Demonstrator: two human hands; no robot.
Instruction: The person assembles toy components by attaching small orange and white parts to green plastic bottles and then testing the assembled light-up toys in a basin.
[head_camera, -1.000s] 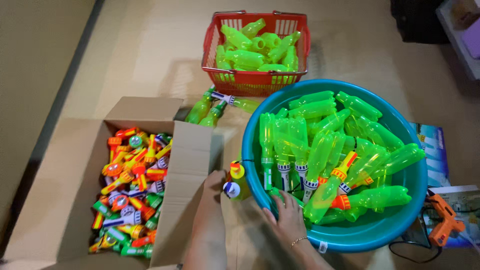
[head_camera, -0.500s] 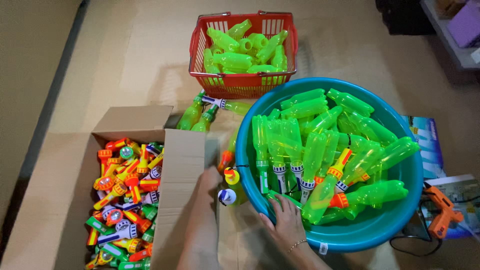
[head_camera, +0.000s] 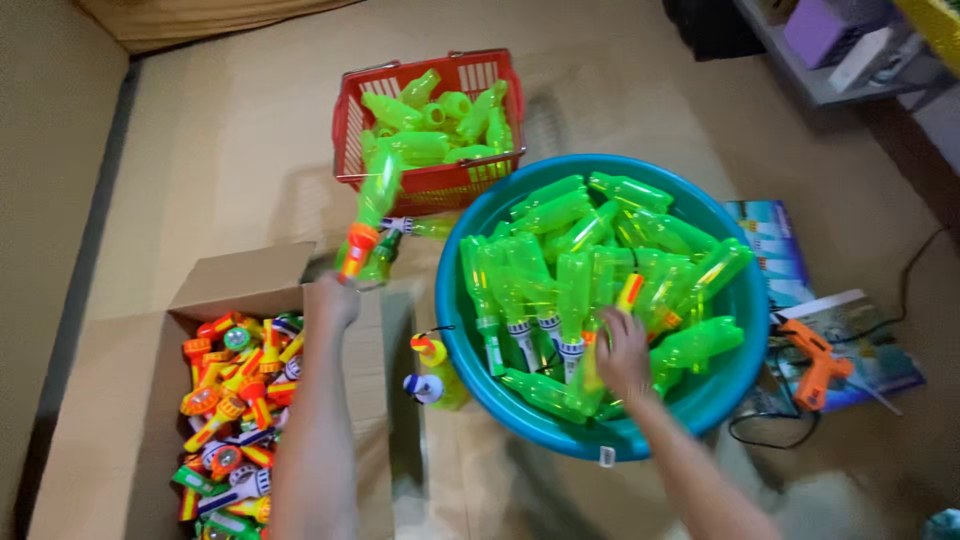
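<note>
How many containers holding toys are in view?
3: a red basket at the top, a blue tub in the middle, and a cardboard box at lower left. None seems hidden.

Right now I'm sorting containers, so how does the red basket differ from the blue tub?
The red basket is rectangular with slotted walls and wire handles; the blue tub is round with solid walls and none visible. The basket looks smaller and sits farther away; the tub lies nearer, with the right hand reaching inside. Both hold translucent green bottle-shaped toys.
</note>
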